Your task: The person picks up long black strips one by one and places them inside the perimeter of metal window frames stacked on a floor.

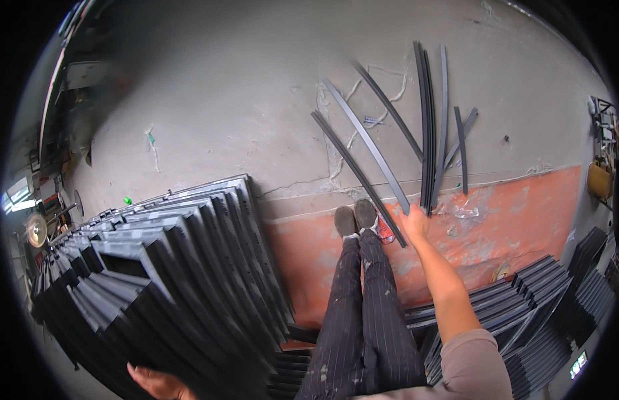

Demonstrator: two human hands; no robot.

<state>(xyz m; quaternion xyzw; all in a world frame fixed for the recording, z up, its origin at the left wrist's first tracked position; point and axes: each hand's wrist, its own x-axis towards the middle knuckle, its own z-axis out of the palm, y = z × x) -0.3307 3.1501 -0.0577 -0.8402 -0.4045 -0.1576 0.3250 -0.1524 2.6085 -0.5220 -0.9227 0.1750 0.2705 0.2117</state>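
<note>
My right hand [416, 223] reaches down to the floor, its fingers closed at the near end of a long light-grey metal strip [367, 132]. The fingertips are partly hidden. Close by, a bundle of dark strips [427, 133] ends just past this hand. A single dark strip [356, 175] slants along its left side, near my shoes. At the lower left, my left hand [156, 383] is partly in view with fingers stretched out. It is beside a big row of dark metal frames [196, 267] standing on edge; whether it touches them I cannot tell.
More strips, including a grey one [443, 113] and a short dark one [461, 150], lie fanned out on the floor. Stacked dark profiles [516, 293] stand at the right. Worn orange paint [496, 233] and loose white cord [399, 93] mark the floor.
</note>
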